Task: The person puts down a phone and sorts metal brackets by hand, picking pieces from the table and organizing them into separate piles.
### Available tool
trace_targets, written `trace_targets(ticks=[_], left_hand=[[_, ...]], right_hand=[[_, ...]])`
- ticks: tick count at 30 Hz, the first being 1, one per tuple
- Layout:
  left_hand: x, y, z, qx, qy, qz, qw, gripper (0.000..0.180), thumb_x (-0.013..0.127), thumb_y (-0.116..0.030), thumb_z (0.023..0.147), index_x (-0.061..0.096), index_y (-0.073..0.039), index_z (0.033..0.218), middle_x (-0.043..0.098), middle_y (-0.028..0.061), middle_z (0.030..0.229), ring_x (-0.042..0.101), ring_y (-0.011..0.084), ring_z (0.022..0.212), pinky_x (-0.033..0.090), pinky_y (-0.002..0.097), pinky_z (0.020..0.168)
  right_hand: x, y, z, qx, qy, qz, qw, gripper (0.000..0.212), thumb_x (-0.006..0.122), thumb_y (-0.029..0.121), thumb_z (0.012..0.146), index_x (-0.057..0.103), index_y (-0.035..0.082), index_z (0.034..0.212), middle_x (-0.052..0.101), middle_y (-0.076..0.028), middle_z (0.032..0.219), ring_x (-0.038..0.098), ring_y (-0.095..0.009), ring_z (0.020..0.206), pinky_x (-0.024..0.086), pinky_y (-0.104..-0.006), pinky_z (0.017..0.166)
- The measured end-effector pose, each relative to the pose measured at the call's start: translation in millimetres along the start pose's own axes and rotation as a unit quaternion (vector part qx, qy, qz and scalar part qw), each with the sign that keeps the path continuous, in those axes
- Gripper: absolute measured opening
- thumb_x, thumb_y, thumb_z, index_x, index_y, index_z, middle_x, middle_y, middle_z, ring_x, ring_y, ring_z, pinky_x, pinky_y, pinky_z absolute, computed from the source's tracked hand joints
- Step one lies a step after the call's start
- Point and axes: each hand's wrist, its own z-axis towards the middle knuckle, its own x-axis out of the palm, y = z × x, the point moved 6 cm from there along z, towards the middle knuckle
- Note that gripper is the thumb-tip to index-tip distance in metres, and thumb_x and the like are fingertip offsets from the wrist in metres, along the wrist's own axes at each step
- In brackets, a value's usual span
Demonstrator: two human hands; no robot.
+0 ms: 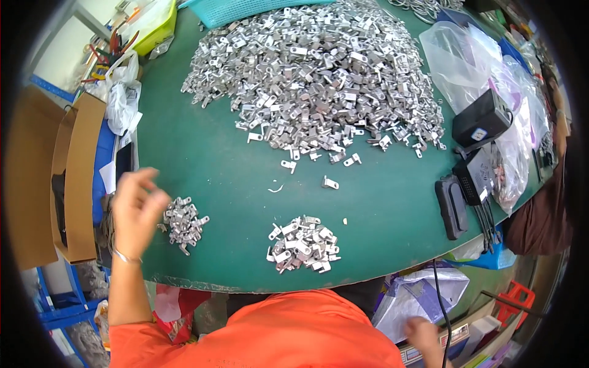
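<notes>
My left hand (138, 211) is raised over the left edge of the green table, somewhat blurred. Its thumb and fingers are apart, and I see nothing between them. Just to its right lies a small pile of bent metal brackets (186, 224). My right hand (423, 336) hangs below the table's front edge at the lower right, beside a purple and white sack (423, 293); its fingers are too unclear to read. A second small bracket pile (304, 245) sits near the front edge. One lone bracket (330, 183) lies between that pile and the large bracket heap (331, 80).
A turquoise basket (251, 11) stands behind the heap. On the right are clear plastic bags (454, 61), a black box-shaped device (482, 119) and a dark case (451, 207). An open cardboard box (80, 178) borders the table's left side. A black cable (439, 294) hangs near my right hand.
</notes>
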Motion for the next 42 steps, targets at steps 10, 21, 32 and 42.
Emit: trace_targets(ticks=[10,21,32,42], left_hand=[[128,-116,-54,0.153,0.242,-0.131,0.949,0.062,0.084,-0.006,0.065,0.054,0.001,0.119,0.051,0.0098,0.095,0.062,0.0139,0.065,0.053,0.0261,0.057],[133,-121,-15,0.139,0.124,-0.231,0.955,0.031,0.075,-0.012,0.079,0.062,-0.001,0.105,0.053,0.0075,0.08,0.057,0.0141,0.061,0.049,0.0271,0.057],[131,-123,-20,0.216,0.036,-0.307,0.926,0.03,0.074,-0.003,0.078,0.068,-0.002,0.107,0.066,0.0107,0.096,0.066,0.0191,0.079,0.054,0.0283,0.069],[136,-125,-27,0.266,0.081,-0.408,0.87,0.02,0.072,-0.007,0.082,0.066,0.0,0.099,0.063,0.0098,0.089,0.063,0.0207,0.074,0.052,0.0295,0.066]], right_hand=[[-177,280,128,-0.396,-0.392,0.197,0.807,0.02,0.067,-0.006,0.072,0.062,-0.001,0.09,0.06,-0.013,0.084,0.059,-0.03,0.072,0.05,-0.0358,0.063],[-179,311,199,-0.293,-0.36,0.025,0.885,0.021,0.068,0.008,0.077,0.061,0.005,0.096,0.057,-0.009,0.094,0.055,-0.029,0.086,0.042,-0.04,0.073],[-187,330,174,-0.45,-0.365,0.178,0.795,0.024,0.075,0.001,0.065,0.063,0.006,0.085,0.065,-0.007,0.083,0.061,-0.025,0.072,0.044,-0.0353,0.069],[-185,330,156,-0.481,-0.347,0.165,0.788,0.021,0.068,-0.006,0.065,0.063,0.001,0.084,0.064,-0.011,0.078,0.06,-0.027,0.07,0.043,-0.0363,0.068]])
